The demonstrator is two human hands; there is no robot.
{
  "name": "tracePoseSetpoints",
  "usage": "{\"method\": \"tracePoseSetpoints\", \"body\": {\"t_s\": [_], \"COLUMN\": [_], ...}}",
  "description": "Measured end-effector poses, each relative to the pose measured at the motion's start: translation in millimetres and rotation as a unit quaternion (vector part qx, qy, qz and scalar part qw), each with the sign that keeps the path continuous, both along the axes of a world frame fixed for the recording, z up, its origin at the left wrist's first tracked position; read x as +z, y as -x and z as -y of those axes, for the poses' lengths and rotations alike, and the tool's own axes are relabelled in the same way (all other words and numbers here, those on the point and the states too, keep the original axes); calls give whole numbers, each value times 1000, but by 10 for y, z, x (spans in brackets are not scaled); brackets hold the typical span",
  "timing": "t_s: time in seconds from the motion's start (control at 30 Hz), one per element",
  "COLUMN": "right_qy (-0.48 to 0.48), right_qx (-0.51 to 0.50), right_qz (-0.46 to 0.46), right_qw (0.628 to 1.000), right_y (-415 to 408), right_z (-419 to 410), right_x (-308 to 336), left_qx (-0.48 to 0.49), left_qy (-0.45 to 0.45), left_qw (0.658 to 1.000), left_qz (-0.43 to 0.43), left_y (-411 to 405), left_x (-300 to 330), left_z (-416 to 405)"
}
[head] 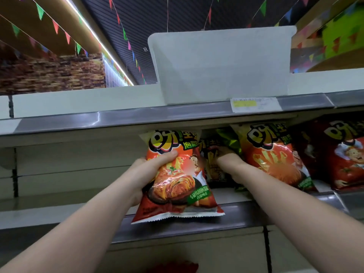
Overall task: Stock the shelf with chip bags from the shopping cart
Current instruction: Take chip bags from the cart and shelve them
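Observation:
My left hand (149, 168) grips an orange-red chip bag (177, 184) by its left side, thumb across the front, holding it upright over the shelf's front edge (197, 219). My right hand (228, 160) reaches into the shelf behind it, between a dark chip bag (210, 154) and an orange bag (275, 154) standing on the shelf; its fingers are hidden by a green bag (230, 140). A dark red bag (342, 154) stands further right. The shopping cart is out of view.
A white plastic bin (220, 66) sits on the top shelf above, with a price tag (256, 105) on the rail below it. The shelf section to the left (69, 174) holds nothing. A red object (173, 267) shows at the bottom edge.

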State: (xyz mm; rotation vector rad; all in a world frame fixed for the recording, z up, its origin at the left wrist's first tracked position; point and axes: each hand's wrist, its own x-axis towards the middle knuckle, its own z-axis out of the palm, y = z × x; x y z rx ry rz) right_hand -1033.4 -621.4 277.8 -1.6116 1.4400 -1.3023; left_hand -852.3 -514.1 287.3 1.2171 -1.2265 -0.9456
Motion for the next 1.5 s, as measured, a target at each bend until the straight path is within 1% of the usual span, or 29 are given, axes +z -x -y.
{"method": "tracePoseSetpoints", "body": {"t_s": [0.1, 0.2, 0.3, 0.4, 0.5, 0.6, 0.73, 0.8, 0.9, 1.0, 1.1, 1.17, 1.23, 1.3, 1.43, 1.5], "right_qy": [13, 31, 58, 79, 93, 93, 88, 85, 81, 81, 80, 79, 78, 74, 74, 86], "right_qx": [33, 57, 53, 17, -8, 2, -7, -22, -38, -46, -40, -40, -46, -58, -87, -89], "right_qz": [85, 96, 55, -5, -47, -59, -87, -94, -97, -89, -79, -88, -102, -114, -155, -172], "right_qw": [996, 993, 995, 997, 995, 994, 992, 992, 991, 992, 993, 992, 991, 989, 981, 977], "right_y": [134, 261, 282, 256, 250, 216, 154, 139, 119, 129, 159, 163, 150, 130, 90, 83], "right_z": [-90, -225, -355, -406, -366, -304, -171, -90, 14, 67, 66, 48, 24, 0, -81, -147], "right_x": [16, 46, 19, -15, -67, -118, -133, -128, -143, -165, -160, -144, -127, -123, -119, -114], "left_qx": [-16, -36, -32, -18, 2, 22, 7, -10, -9, 23, 51, 48, 47, 74, 149, 158], "left_qy": [-12, -20, -13, -12, 44, 110, 135, 113, 74, 89, 134, 149, 155, 155, 183, 185], "left_qw": [1000, 999, 999, 1000, 999, 994, 989, 992, 997, 995, 989, 987, 986, 981, 955, 945], "left_qz": [-6, -10, -7, -1, -28, -16, 58, 58, 32, 23, 29, 37, 51, 85, 181, 218], "left_y": [132, 288, 437, 532, 577, 620, 665, 671, 647, 603, 586, 574, 556, 556, 612, 623], "left_x": [29, 51, 14, -90, -215, -286, -284, -280, -307, -314, -294, -293, -318, -332, -292, -269], "left_z": [188, 384, 583, 755, 912, 1007, 1142, 1172, 1267, 1357, 1256, 1215, 1235, 1248, 1145, 1107]}}
